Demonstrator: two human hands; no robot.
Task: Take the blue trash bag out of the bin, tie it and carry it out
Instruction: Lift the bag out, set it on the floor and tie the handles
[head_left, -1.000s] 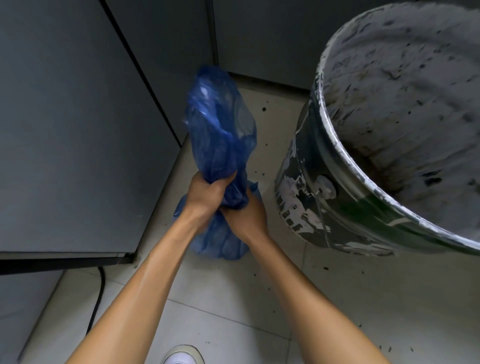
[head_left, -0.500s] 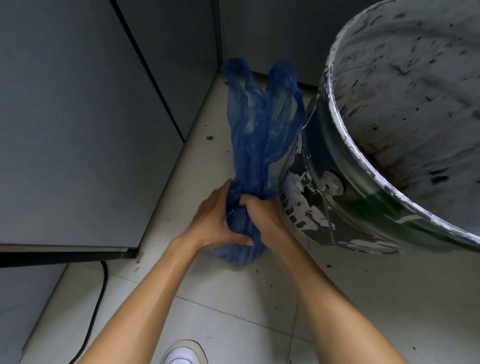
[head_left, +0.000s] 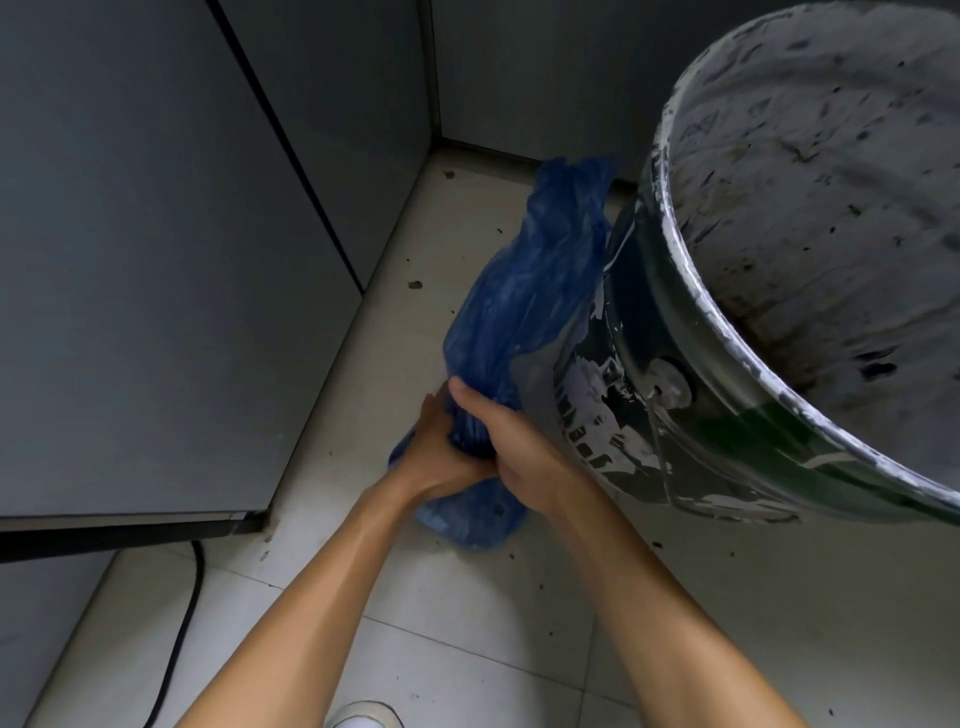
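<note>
The blue trash bag (head_left: 524, 291) rests on the tiled floor just left of the bin (head_left: 649, 415), a paint-stained bucket with a white rim. Its filled bottom bulges below my hands, and the loose top stretches up and away along the bin's side. My left hand (head_left: 434, 457) and my right hand (head_left: 511, 441) both clutch the gathered neck of the bag, side by side and touching. The bin's inside holds no liner.
Grey cabinet panels (head_left: 156, 260) wall off the left side and the back. A black cable (head_left: 179, 623) runs along the floor at lower left. The toe of a white shoe (head_left: 363, 717) shows at the bottom edge. Dark specks dot the pale tiles.
The bag's loose top, split in two flaps half a second ago, has come together into one twisted length leaning right against the bin. Both hands keep their grip on the neck.
</note>
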